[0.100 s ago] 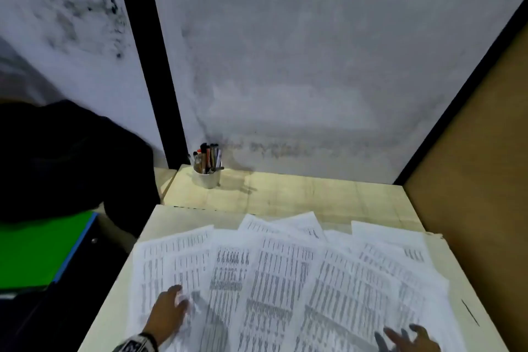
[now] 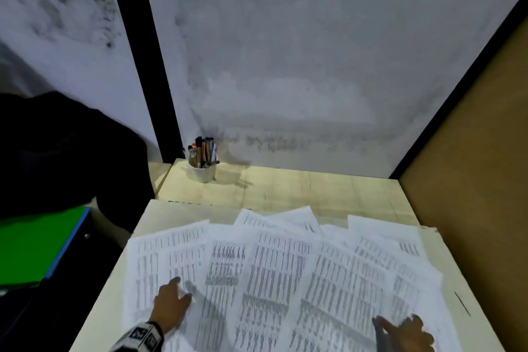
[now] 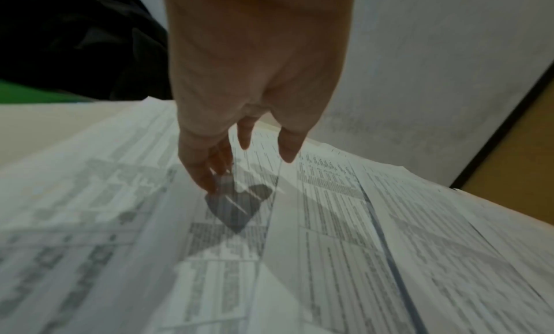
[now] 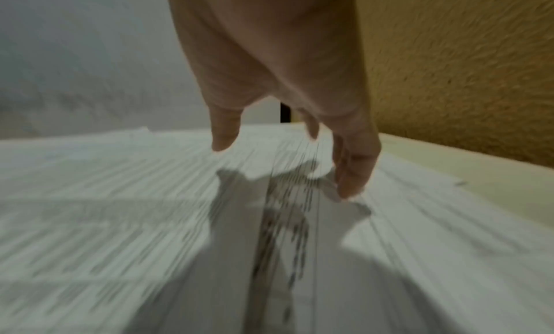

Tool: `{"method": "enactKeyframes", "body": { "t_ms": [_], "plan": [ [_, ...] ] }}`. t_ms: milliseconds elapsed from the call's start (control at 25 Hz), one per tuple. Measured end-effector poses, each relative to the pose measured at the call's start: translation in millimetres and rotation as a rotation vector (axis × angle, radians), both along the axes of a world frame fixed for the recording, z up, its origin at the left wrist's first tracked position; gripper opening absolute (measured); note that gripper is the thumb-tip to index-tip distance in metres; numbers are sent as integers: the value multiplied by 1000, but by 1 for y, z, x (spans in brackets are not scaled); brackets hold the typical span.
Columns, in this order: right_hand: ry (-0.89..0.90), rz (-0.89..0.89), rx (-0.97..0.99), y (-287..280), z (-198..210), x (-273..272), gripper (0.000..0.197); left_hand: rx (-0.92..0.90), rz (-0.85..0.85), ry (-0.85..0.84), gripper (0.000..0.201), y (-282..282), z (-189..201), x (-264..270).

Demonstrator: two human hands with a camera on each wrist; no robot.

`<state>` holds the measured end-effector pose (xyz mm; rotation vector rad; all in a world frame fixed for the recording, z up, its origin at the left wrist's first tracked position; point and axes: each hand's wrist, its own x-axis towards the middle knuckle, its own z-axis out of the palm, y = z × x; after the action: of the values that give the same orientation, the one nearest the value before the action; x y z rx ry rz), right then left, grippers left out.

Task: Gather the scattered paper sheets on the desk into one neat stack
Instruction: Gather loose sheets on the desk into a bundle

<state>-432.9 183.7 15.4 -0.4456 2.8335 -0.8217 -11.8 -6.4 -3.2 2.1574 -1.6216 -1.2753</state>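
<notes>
One white cup of pens (image 2: 202, 169) stands at the far left, and about eight overlapping paper sheets (image 2: 274, 271) fan across the near desk (image 2: 285, 188), their exact count unclear. The left hand (image 2: 170, 304) presses flat on the left sheets with fingers spread. The right hand (image 2: 405, 334), cut off by the frame's edge, lies flat on the right sheets.

Left hand (image 2: 171, 304) and right hand (image 2: 407, 334) flat (fingers (image 3: 206, 173) extended).

Printed paper sheets (image 2: 274, 271) lie flat, fanned out and overlapping, across the near part of the tabletop (image 2: 314, 188).
</notes>
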Motion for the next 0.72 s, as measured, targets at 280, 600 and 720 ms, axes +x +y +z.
{"method": "enactKeyframes", "body": {
  "t_ms": [280, 600, 720],
  "plan": [
    [-395, -88, 282, -42, 9, 31, 82, 52, 35, 252, 56, 3, 1, -37],
    [-515, 295, -16, -69, 21, 87, 58, 98, -231, 476, 41, 11, 7, -79],
    [-700, 375, -117, -78, 21, 106, 51, 152, -239, 479, 58, 20, -1, -92]
  ]
}}
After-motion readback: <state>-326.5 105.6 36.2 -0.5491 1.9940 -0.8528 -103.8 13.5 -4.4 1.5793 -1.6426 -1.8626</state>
